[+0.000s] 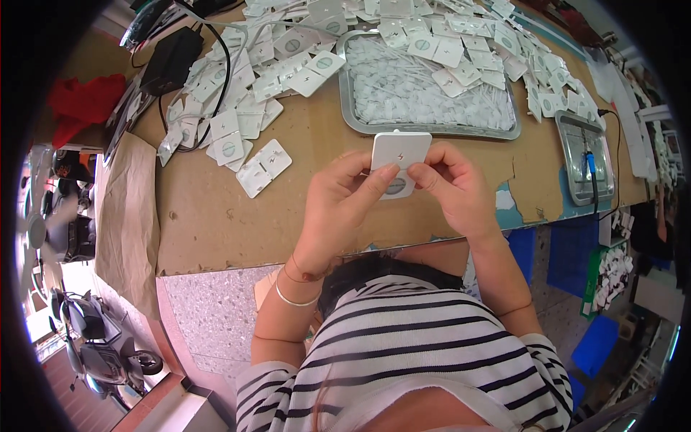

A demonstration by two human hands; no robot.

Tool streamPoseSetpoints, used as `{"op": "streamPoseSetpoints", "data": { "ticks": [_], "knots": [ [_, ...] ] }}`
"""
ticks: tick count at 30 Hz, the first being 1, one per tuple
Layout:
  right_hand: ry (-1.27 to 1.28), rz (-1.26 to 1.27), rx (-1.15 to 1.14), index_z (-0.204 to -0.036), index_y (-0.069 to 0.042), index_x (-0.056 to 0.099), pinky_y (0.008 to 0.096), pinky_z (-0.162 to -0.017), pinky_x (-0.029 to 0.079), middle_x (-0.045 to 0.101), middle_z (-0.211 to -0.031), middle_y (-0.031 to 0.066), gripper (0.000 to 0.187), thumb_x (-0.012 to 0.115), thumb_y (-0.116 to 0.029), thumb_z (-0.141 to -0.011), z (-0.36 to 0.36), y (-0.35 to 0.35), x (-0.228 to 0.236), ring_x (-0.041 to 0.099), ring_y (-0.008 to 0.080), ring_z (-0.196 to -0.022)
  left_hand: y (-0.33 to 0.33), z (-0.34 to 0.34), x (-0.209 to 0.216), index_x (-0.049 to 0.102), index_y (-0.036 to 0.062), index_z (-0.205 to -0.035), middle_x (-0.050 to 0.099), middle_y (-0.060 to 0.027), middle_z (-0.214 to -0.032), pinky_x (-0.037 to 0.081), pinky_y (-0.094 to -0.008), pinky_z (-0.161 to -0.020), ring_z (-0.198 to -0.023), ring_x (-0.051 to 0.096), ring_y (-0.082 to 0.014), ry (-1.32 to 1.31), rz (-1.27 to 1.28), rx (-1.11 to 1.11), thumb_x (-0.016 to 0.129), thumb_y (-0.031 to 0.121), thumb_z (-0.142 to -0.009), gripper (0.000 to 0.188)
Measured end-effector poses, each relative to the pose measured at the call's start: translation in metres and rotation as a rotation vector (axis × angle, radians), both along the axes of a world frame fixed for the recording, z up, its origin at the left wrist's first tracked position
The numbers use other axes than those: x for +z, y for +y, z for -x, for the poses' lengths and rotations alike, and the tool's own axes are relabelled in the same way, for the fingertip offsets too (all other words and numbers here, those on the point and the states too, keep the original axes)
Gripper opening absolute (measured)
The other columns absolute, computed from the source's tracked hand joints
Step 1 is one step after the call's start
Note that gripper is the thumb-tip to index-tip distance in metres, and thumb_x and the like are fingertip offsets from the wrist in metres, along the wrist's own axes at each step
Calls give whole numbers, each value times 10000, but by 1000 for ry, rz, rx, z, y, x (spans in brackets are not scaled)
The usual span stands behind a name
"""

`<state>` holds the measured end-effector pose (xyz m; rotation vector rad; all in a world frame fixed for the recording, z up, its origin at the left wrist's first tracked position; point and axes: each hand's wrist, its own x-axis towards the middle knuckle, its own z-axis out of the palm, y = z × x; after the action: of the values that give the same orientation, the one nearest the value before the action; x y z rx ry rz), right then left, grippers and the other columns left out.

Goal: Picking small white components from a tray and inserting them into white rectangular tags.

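Between my two hands, above the near part of the table, a white folding pad (401, 147) is held upright. It has two flat panels: a lightning mark is on the upper one, and a grey disc shows on the lower one. My left hand (335, 201) pinches its left side, thumb on the front face. From the right, my right hand (464, 194) grips the edge between thumb and bent fingers. Fingers behind the pad are partly hidden. A similar white pad (263, 168) lies apart on the table to the left of my hands.
Beyond my hands a metal tray (468, 132) holds many small white parts, with heaps of white pads (288, 68) around it. A smaller metal tray (576, 194) at right holds a blue-handled corded tool (592, 164). A black power box (171, 61) with cables sits far left.
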<state>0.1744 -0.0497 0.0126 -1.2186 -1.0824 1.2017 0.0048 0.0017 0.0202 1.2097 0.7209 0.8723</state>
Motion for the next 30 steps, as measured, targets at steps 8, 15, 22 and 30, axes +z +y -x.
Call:
{"op": "streamPoseSetpoints", "data": {
  "ticks": [8, 15, 22, 30],
  "knots": [
    [-305, -38, -45, -874, -8, 637, 238, -617, 437, 600, -790, 28, 96, 617, -101, -868, -4, 16, -15, 524, 95, -643, -2, -5, -26, 470, -30, -917, 556, -93, -846, 461, -263, -683, -748, 515, -104, 299, -146, 138, 479, 216, -968, 251],
    [-968, -149, -164, -947, -55, 660, 287, -699, 464, 588, -886, 71, 135, 612, -96, -828, -52, 110, -25, 573, 202, -753, 13, -1, -13, 447, 14, -933, 540, -44, -891, 443, -243, -713, -793, 491, -79, 53, 136, 140, 446, 234, -983, 226],
    [-1073, -166, -24, -931, -65, 661, 309, -721, 460, 576, -899, 57, 126, 612, -114, -826, -57, 123, -27, 574, 215, -796, 16, 2, -7, 471, 41, -964, 536, -23, -913, 426, -233, -704, -788, 472, -70, -24, 330, 118, 515, 249, -947, 214],
    [-156, 73, -97, -904, -15, 635, 288, -781, 454, 586, -1101, 80, 97, 601, -90, -852, -28, 57, 10, 564, 133, -929, 10, -7, 2, 447, -25, -1249, 584, -135, -1000, 513, -287, -632, -785, 588, -170, -161, 468, -128, 298, 500, -972, 613]
  ]
}}
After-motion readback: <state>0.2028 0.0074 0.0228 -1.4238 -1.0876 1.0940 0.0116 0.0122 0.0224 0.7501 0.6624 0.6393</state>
